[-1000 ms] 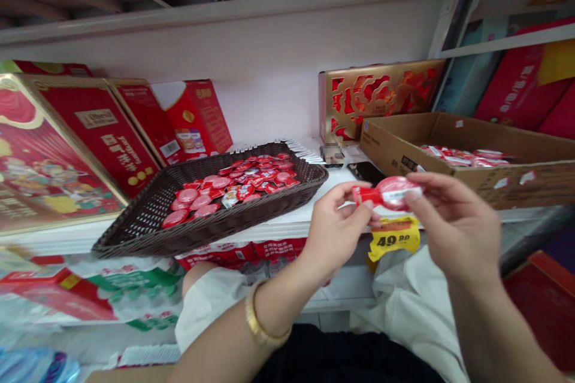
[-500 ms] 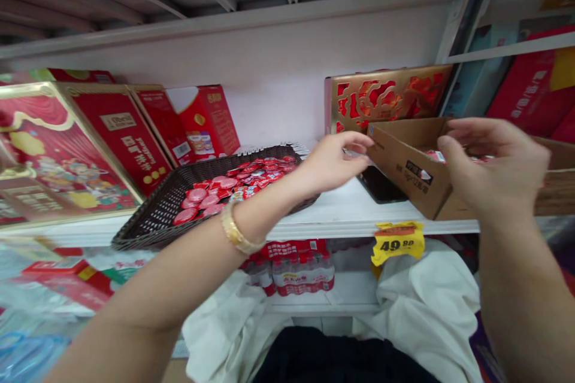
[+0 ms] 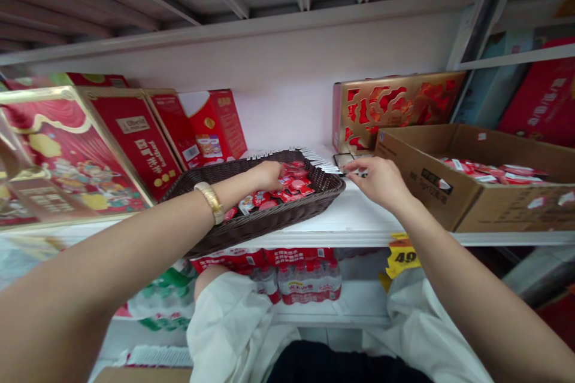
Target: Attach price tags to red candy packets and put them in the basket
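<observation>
My left hand (image 3: 268,176), with a gold bracelet on the wrist, reaches into a dark brown woven basket (image 3: 269,221). Its fingers are curled down on the round red packets (image 3: 299,182), apparently gripping one; the fingertips are partly hidden. At the basket's right corner is my right hand (image 3: 377,181), thumb and fingers pinched near the end of a row of white paper strips (image 3: 318,161). What it pinches is not clear. The strips run along the basket's back rim. Behind the right fingertips lies a flat dark-edged object (image 3: 342,159), partly covered.
An open cardboard box (image 3: 426,188) with more red packets stands on the white shelf (image 3: 350,215) at right. Behind it is a gold and red gift box (image 3: 395,105). Red gift boxes (image 3: 121,137) stand at left. Bottled drinks (image 3: 309,281) sit on the shelf below.
My left hand has moved left and down into the basket. My right hand has left the cardboard box and moved left to the basket's corner. The view has shifted slightly.
</observation>
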Demonstrator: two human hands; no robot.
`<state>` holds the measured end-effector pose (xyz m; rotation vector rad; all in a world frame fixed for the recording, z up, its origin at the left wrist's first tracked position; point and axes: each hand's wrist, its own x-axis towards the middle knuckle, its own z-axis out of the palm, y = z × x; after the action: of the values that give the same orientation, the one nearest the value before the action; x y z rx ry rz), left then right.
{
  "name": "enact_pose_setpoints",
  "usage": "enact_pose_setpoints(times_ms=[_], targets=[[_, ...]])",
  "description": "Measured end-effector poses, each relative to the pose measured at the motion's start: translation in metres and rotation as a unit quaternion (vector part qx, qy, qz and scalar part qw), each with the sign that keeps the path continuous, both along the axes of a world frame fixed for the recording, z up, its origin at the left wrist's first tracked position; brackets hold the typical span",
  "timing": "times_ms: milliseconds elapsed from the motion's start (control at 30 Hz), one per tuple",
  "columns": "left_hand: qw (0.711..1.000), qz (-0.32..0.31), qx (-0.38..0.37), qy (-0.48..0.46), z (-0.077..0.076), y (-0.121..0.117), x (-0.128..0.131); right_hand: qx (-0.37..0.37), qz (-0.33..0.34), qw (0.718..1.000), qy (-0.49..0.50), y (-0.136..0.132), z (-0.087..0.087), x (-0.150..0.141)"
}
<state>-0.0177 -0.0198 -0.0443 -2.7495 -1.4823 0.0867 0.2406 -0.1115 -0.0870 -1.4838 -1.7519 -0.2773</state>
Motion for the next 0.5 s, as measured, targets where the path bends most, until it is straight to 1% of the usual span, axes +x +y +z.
enact_pose_setpoints(times_ms=[33,100,200,333,400,500], targets=[[1.000,0.012,-0.006,0.016,0.000,0.001,0.001,-0.004,0.000,1.000,-0.008,0.003,-0.001,-0.002],[0.999,0.041,-0.024,0.009,0.001,0.000,0.003,-0.007,-0.003,1.000,-0.022,0.008,-0.003,-0.004],[0.997,0.063,-0.043,-0.020,0.005,-0.006,0.003,-0.004,-0.005,0.999,-0.038,0.014,-0.005,-0.007],[0.985,0.095,-0.091,-0.108,0.010,-0.013,-0.002,0.014,0.000,0.999,-0.051,0.019,-0.009,-0.008],[0.971,0.110,-0.131,-0.166,0.014,-0.017,-0.003,0.030,0.006,0.998,-0.049,0.022,-0.010,-0.008],[0.941,0.117,-0.186,-0.257,0.024,-0.029,-0.003,0.068,0.014,0.997,-0.030,0.021,-0.008,-0.009]])
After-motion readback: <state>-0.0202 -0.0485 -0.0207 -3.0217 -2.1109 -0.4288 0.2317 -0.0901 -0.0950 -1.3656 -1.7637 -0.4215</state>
